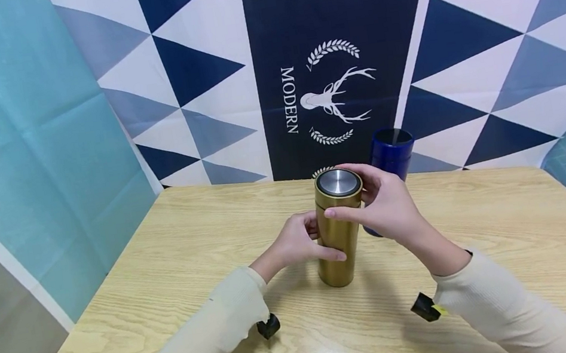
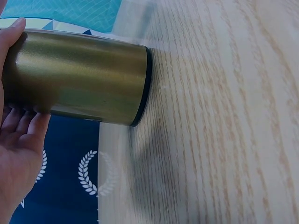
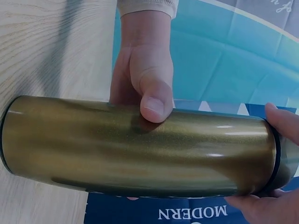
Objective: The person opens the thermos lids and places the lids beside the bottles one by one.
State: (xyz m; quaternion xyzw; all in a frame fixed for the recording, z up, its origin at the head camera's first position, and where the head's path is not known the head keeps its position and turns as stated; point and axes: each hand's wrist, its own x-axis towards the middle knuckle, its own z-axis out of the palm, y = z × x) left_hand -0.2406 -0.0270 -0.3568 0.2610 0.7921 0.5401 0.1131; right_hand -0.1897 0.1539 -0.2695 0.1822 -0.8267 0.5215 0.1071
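A gold thermos flask stands upright on the wooden table, its lid capped with a brushed steel disc. Round the middle of its body my left hand grips, thumb across the front. My right hand holds the flask at the lid, with the thumb near the seam in front and the fingers behind. In the right wrist view the left thumb presses on the gold body, and a dark seam runs below the lid. The flask's dark base rim meets the tabletop in the left wrist view.
Just behind the right hand stands a dark blue cylindrical container, its dark round top showing and its body partly hidden. A patterned cloth hangs along the table's back edge. To the left hangs a turquoise sheet. The wooden table spreads out around the hands.
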